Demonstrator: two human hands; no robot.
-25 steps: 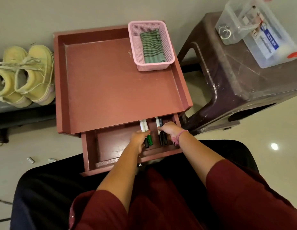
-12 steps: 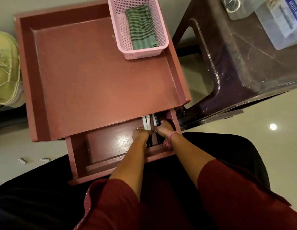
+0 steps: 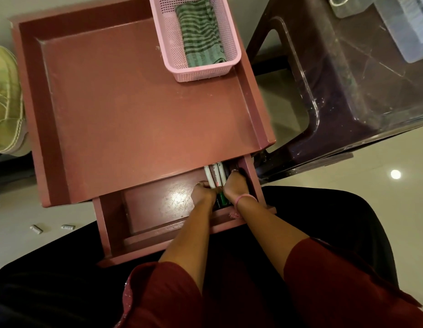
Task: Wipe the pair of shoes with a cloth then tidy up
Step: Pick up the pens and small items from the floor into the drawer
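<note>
Your left hand (image 3: 202, 191) and right hand (image 3: 234, 185) curl their fingers around the markers (image 3: 215, 177), pressed together at the right wall of the open drawer (image 3: 116, 235); the drawer's left part is bare. The cloth (image 3: 198, 34) lies in the pink basket (image 3: 198, 73) at the tray's (image 3: 134, 110) far right corner. A shoe (image 3: 6, 98) stands beside the left rim.

Person, seated | sleeves: dark red, ribbed fabric, ending above the elbows, forearms bare | right hand (image 3: 234, 185): pink band with small tassel at wrist | left hand (image 3: 202, 192): ring on one finger | lap: black garment
</note>
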